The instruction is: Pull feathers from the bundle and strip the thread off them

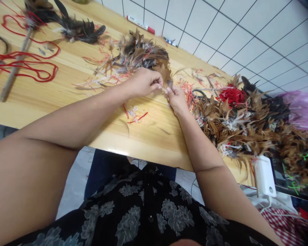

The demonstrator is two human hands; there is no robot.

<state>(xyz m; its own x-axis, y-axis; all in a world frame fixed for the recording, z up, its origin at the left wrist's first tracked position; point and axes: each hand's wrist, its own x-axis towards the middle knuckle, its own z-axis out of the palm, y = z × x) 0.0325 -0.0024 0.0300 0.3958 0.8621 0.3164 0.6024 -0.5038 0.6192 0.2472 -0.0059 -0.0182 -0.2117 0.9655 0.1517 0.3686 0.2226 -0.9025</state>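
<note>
Both hands meet over a wooden table. My left hand is closed in a pinch on a small bunch of brown feathers. My right hand pinches the lower end of the same bunch, its fingers pressed together. Just beyond the hands lies a loose pile of brown and grey feathers mixed with red and white thread. Short red and white thread scraps lie on the table under my left wrist.
A large heap of brown feathers with a red thread bundle lies to the right. Red cord, a stick and black feathers lie far left. A marker lies on the tiled floor. A white device sits near the table's edge.
</note>
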